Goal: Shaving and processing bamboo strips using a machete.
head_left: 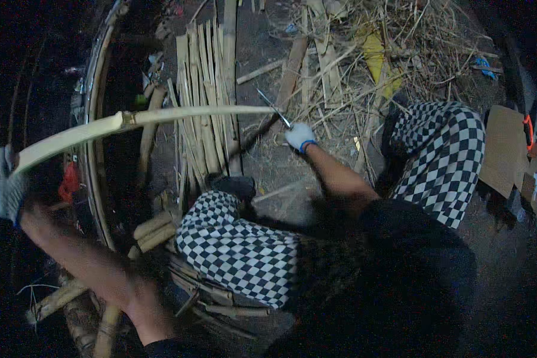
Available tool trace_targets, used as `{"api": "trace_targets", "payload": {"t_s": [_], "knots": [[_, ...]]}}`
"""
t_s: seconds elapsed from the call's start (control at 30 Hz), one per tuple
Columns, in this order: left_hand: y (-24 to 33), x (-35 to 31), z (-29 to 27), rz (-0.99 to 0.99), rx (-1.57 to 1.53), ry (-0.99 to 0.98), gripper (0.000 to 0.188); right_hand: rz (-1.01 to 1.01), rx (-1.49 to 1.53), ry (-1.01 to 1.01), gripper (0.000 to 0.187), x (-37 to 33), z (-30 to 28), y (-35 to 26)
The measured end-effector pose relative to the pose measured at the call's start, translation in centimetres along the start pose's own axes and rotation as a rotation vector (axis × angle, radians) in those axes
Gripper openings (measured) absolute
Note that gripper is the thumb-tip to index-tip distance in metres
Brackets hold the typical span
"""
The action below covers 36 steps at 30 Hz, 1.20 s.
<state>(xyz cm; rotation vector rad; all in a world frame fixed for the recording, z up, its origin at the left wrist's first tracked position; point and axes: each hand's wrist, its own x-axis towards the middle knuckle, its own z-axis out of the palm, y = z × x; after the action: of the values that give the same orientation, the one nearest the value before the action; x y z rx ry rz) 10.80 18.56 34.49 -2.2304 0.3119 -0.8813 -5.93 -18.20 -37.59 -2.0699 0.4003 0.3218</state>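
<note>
A long pale split bamboo strip (101, 126), with a node partway along, stretches from the far left to the middle. At its left end is my left hand (11, 188) in a whitish glove, its fingers around the end and a little blurred. My right hand (300, 136), gloved with a blue cuff, is closed on the handle of a knife (273, 108). The narrow blade points up and to the left, crossing the strip's right end. The gloved fingers mostly hide the handle.
Several split bamboo strips (203, 101) lie side by side beyond my left knee. Dry shavings (411, 53) and a yellow sheet (374, 56) are heaped at the far right. Cut bamboo poles (155, 230) lie at the left. Flattened cardboard (501, 149) is beside my right leg.
</note>
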Motion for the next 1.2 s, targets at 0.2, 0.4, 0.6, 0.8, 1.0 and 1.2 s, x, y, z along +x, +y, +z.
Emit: {"api": "trace_targets", "payload": {"t_s": [0.2, 0.4, 0.6, 0.8, 1.0, 1.2], "knots": [[-0.1, -3.5, -0.7, -0.008, -0.004, -0.008, 0.05, 0.028, 0.086, 0.05, 0.043, 1.1, -1.3, -2.3], [2.5, -5.6, 0.8, -0.022, -0.084, 0.009, 0.049, -0.009, 0.164, 0.279, 0.045, 2.4, -2.7, -2.9], [1.1, -7.7, -0.3, -0.028, -0.062, -0.023, 0.049, -0.697, 0.486, 0.588, 0.026, -3.2, -13.3, -19.0], [0.9, -9.7, -0.6, -0.059, -0.081, -0.013, 0.049, -0.454, 0.382, 0.511, 0.028, -0.9, -7.6, -11.8], [1.2, -9.4, -0.4, -0.051, -0.084, 0.012, 0.049, 0.013, 0.1, 0.028, 0.046, 1.6, -0.4, -1.9], [1.1, -9.8, -1.1, -0.048, -0.07, 0.018, 0.048, -0.172, 0.046, 0.105, 0.046, 1.0, -5.3, -9.0]]}}
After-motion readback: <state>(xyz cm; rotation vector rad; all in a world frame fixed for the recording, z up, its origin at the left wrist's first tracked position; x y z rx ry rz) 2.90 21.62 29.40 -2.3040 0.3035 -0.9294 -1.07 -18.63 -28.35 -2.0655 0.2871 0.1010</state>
